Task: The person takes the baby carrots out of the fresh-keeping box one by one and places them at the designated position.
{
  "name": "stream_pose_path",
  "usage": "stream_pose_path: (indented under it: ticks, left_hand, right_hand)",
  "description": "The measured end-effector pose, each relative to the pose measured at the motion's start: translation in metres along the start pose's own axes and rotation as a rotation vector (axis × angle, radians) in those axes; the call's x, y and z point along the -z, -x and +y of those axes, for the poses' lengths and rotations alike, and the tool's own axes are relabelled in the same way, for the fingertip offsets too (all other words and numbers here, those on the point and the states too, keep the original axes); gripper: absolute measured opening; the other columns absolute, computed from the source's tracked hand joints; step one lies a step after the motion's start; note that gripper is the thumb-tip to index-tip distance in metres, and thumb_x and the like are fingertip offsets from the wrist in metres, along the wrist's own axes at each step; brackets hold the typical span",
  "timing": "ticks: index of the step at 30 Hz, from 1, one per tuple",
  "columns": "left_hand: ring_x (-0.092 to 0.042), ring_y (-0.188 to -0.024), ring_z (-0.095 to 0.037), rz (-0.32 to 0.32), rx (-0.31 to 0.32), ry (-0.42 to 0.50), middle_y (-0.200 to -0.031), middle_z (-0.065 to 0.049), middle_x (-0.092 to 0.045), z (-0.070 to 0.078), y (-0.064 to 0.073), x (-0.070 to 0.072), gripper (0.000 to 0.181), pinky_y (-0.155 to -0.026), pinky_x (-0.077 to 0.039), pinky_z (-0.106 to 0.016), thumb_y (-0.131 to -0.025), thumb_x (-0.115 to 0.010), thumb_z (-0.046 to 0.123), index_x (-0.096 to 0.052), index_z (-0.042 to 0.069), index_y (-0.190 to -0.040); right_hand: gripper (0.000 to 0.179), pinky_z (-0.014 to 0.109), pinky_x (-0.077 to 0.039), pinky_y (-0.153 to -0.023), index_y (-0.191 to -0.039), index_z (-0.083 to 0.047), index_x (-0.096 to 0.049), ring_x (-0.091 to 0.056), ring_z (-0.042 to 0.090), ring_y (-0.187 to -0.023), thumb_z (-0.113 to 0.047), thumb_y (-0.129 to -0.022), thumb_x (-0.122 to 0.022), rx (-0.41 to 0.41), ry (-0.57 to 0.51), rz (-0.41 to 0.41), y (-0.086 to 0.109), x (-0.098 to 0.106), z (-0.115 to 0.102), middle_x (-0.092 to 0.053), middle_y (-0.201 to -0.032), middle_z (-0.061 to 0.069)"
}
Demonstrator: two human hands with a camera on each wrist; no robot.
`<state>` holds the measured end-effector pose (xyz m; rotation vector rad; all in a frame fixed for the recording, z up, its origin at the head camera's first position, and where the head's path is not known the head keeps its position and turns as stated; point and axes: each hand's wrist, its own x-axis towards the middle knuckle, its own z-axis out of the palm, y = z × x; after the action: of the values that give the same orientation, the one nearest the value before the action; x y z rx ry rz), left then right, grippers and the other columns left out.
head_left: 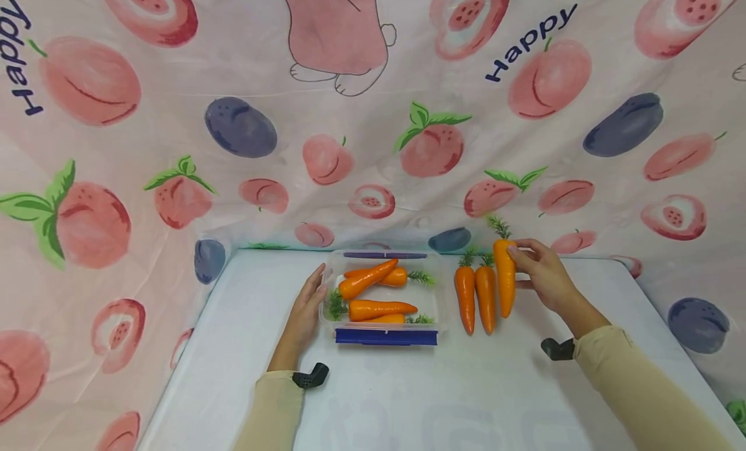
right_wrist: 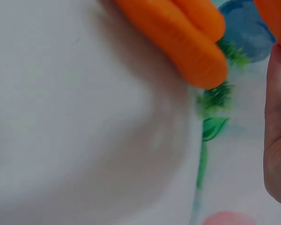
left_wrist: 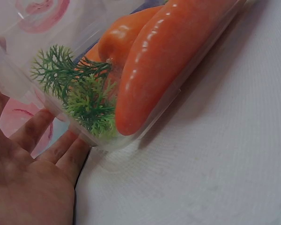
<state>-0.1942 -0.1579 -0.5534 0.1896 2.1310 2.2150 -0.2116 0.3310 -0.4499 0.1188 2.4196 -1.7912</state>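
A clear plastic container [head_left: 441, 302] with blue clip flaps stands on the white table, several toy carrots [head_left: 368, 280] with green tops lying in it. My left hand [head_left: 301, 315] rests against its left wall, fingers fairly straight; in the left wrist view the fingertips [left_wrist: 74, 145] touch the clear side beside the leafy tops. My right hand [head_left: 544, 273] pinches a carrot [head_left: 504, 276] near its thick end, held upright with its green top upward. Two more carrots, a left one [head_left: 464, 299] and a right one [head_left: 485, 297], lie side by side just left of it.
The white table [head_left: 373, 399] ends at the back against a hanging cloth [head_left: 373, 114] printed with fruit. A blue flap [head_left: 386, 337] sticks out from the container's front side. Black wrist cameras, one on the left wrist [head_left: 311, 376] and one on the right [head_left: 557, 349], jut out over the table.
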Motion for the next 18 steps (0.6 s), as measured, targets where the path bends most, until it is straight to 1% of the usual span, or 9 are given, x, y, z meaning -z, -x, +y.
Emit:
stream_pose_path:
  ticks: [4, 8, 11, 15, 18]
  left_hand:
    - [-0.02, -0.158, -0.029, 0.005, 0.006, -0.007, -0.168, -0.007, -0.029, 0.0, 0.0, 0.0, 0.052, -0.129, -0.011, -0.054, -0.109, -0.045, 0.032, -0.035, 0.028, -0.16]
    - [-0.019, -0.158, -0.028, 0.005, 0.01, 0.01, -0.169, -0.005, -0.029, 0.0, -0.001, 0.0, 0.051, -0.13, -0.01, -0.053, -0.109, -0.045, 0.031, -0.035, 0.028, -0.159]
    - [-0.019, -0.158, -0.028, -0.001, 0.007, 0.026, -0.169, -0.005, -0.029, 0.001, 0.0, 0.0, 0.052, -0.13, -0.009, -0.053, -0.109, -0.045, 0.03, -0.035, 0.027, -0.16]
    - [-0.021, -0.158, -0.029, -0.007, 0.005, 0.023, -0.168, -0.007, -0.029, 0.003, 0.0, -0.001, 0.052, -0.13, -0.011, -0.053, -0.109, -0.045, 0.03, -0.034, 0.027, -0.16]
    - [-0.022, -0.157, -0.029, -0.005, 0.008, 0.013, -0.168, -0.007, -0.029, 0.004, 0.001, -0.001, 0.052, -0.129, -0.012, -0.053, -0.109, -0.045, 0.03, -0.034, 0.028, -0.16]
  right_hand:
    - [0.061, 0.033, -0.064, -0.079, -0.141, -0.012, -0.045, -0.068, 0.007, -0.093, -0.056, -0.099, -0.057, -0.013, 0.009, 0.034, -0.001, 0.002, 0.011, -0.063, -0.11, -0.011]
    - [0.069, 0.032, -0.063, -0.078, -0.145, -0.007, -0.042, -0.067, 0.006, -0.092, -0.057, -0.099, -0.056, -0.021, 0.029, 0.056, -0.002, 0.004, 0.022, -0.062, -0.109, -0.013]
    - [0.073, 0.031, -0.063, -0.077, -0.148, -0.006, -0.04, -0.067, 0.005, -0.091, -0.058, -0.099, -0.055, -0.035, 0.033, 0.064, -0.004, 0.005, 0.029, -0.063, -0.107, -0.015]
    - [0.073, 0.03, -0.063, -0.077, -0.147, -0.006, -0.04, -0.067, 0.005, -0.09, -0.058, -0.099, -0.056, -0.057, 0.023, 0.073, -0.005, 0.006, 0.036, -0.063, -0.104, -0.018]
    - [0.075, 0.03, -0.063, -0.077, -0.148, -0.006, -0.04, -0.066, 0.004, -0.09, -0.06, -0.098, -0.056, -0.072, 0.04, 0.08, -0.006, 0.006, 0.041, -0.063, -0.107, -0.014]
